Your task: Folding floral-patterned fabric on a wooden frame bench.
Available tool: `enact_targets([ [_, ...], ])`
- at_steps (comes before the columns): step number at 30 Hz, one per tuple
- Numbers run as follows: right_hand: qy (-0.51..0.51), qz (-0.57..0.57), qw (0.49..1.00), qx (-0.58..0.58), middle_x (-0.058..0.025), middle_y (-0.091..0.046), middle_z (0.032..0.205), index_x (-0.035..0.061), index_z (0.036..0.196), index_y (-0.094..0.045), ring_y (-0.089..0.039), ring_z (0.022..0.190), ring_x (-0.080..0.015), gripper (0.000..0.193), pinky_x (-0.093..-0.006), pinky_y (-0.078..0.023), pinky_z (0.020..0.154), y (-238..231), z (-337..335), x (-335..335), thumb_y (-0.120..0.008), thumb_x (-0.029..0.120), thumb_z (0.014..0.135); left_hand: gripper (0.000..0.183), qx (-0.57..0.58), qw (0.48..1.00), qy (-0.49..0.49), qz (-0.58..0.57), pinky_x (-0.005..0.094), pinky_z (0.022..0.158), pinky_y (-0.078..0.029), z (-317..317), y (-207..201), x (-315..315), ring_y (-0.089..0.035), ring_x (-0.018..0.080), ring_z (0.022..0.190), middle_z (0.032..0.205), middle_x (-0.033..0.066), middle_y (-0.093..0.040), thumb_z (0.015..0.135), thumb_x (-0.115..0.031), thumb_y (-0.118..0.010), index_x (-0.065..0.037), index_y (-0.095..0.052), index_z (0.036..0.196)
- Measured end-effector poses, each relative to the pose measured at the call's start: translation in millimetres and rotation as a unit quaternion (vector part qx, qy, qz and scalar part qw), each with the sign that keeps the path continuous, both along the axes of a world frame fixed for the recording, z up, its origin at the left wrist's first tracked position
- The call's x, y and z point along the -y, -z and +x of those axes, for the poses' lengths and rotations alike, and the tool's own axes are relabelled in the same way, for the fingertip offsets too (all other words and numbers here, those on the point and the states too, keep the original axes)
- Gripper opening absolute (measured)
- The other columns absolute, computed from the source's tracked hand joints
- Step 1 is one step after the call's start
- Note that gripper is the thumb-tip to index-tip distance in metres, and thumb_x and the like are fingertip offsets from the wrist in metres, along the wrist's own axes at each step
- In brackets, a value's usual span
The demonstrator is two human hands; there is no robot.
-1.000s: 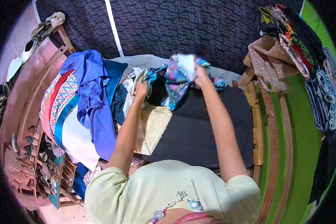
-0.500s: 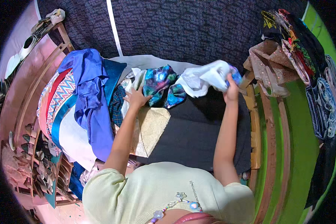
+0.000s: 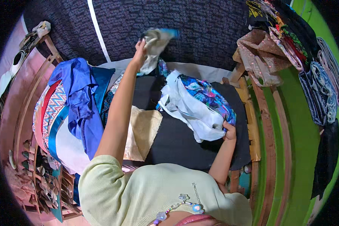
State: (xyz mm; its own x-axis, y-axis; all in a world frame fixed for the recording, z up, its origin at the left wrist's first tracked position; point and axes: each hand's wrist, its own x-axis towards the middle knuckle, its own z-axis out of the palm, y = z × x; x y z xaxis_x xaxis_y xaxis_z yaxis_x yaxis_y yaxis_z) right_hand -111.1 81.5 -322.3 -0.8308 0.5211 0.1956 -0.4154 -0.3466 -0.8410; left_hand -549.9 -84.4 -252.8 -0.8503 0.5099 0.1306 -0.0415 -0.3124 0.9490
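Observation:
A cloth piece [image 3: 211, 94], patterned in blue, purple and green with a white lining [image 3: 190, 107], lies loosely spread over the right part of a black-covered table [image 3: 169, 145]. My right hand [image 3: 230, 131] is closed on its near right edge. Raised toward the far side, my left hand [image 3: 140, 53] grips a pale cloth end [image 3: 153, 47] with a blue tip, blurred by motion. A patterned strip seems to join this end to the rest of the cloth. Near my left forearm lies a cream fabric piece [image 3: 146, 130] with a frayed edge.
A heap of fabrics, with a purple-blue cloth [image 3: 79, 100] on top, covers the table's left end. Wooden rails [image 3: 265, 150] stand at the right, with folded clothes [image 3: 320, 94] hanging beyond. A dark patterned curtain [image 3: 192, 34] hangs behind. At lower left is a rack [image 3: 45, 188] of small items.
My left hand has lifted a cloth end up and away from the table. My right hand has come down and nearer, spreading the cloth's other end over the black surface. The view has shifted slightly.

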Motion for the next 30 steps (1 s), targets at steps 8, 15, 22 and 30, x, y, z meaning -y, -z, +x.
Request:
enact_targets([
  [8,0.067,-0.064,0.994,0.057,-0.0103,-0.055,0.107,0.0003,0.110,-0.050,-0.053,0.099,-0.0249,0.043,-0.0361,-0.040,0.088,20.6,19.1,0.4,-0.062,0.015,0.070,0.063,-0.215,0.765,0.170,-0.583,0.0371,0.066,-0.047,109.1,99.1,-19.1,-0.059,0.0306,0.070,0.077,0.0177,-0.060,0.067,-0.059,-0.054,0.001,-0.062,0.084],
  [15,0.056,-0.075,0.957,0.274,-0.0064,-0.057,0.100,0.0023,0.104,-0.054,-0.054,0.090,-0.0172,0.037,-0.0301,-0.041,0.079,12.1,15.0,16.3,-0.062,0.022,0.074,0.044,-0.287,0.817,0.085,-0.492,0.0372,0.069,-0.046,136.8,176.0,-5.1,-0.058,0.0321,0.081,0.082,0.0190,-0.061,0.070,-0.039,-0.052,0.002,-0.060,0.085],
  [22,0.079,-0.030,0.957,0.278,-0.0053,-0.054,0.108,0.0018,0.112,-0.050,-0.050,0.098,-0.0166,0.037,-0.0293,-0.036,0.086,23.2,8.5,22.2,-0.057,0.016,0.078,0.027,0.304,0.943,0.104,0.086,0.0420,0.065,-0.047,138.6,59.7,28.0,-0.056,0.0251,0.076,0.086,0.0098,-0.057,0.079,-0.027,-0.046,-0.004,-0.051,0.093],
  [30,0.194,-0.036,0.967,0.163,-0.0058,-0.055,0.101,-0.0010,0.104,-0.053,-0.051,0.092,-0.0162,0.033,-0.0279,-0.037,0.083,10.3,29.5,17.6,-0.059,0.015,0.077,0.027,0.073,0.983,-0.023,0.166,0.0301,0.069,-0.046,169.0,-13.9,169.1,-0.056,0.0176,0.077,0.083,0.0068,-0.057,0.073,-0.021,-0.055,-0.002,-0.053,0.092],
])
